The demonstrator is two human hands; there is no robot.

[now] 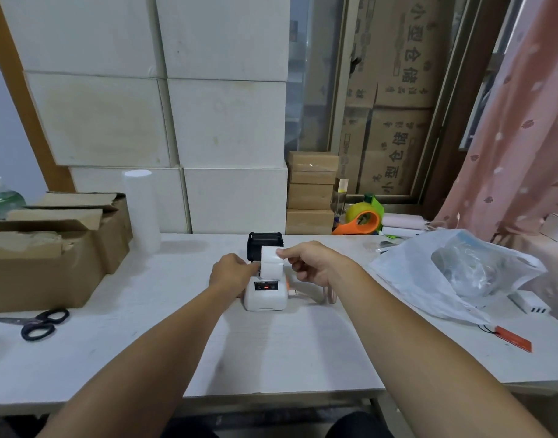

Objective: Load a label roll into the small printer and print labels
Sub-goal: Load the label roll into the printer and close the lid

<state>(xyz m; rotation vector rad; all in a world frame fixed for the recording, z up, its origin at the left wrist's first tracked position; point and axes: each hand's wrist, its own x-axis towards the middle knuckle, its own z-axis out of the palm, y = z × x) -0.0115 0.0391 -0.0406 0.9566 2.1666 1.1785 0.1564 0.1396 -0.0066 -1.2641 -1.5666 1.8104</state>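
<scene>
A small white printer (pixel 265 298) stands at the middle of the white table (pixel 271 352), its black lid (pixel 265 242) raised behind it and a red light on its front. A white strip of labels (pixel 271 261) rises from the printer's open top. My right hand (pixel 312 262) pinches the strip's upper right corner between thumb and forefinger. My left hand (pixel 231 273) rests against the printer's left side, fingers at the strip's lower left edge. The roll inside the printer is hidden by the strip and my hands.
An open cardboard box (pixel 50 248) and black scissors (pixel 45 324) lie at the left. A tall white roll (pixel 141 210) stands behind. At the right are a plastic bag (pixel 454 276), an orange tape dispenser (pixel 363 221), a white power strip (pixel 529 303) and an orange tag (pixel 513 338).
</scene>
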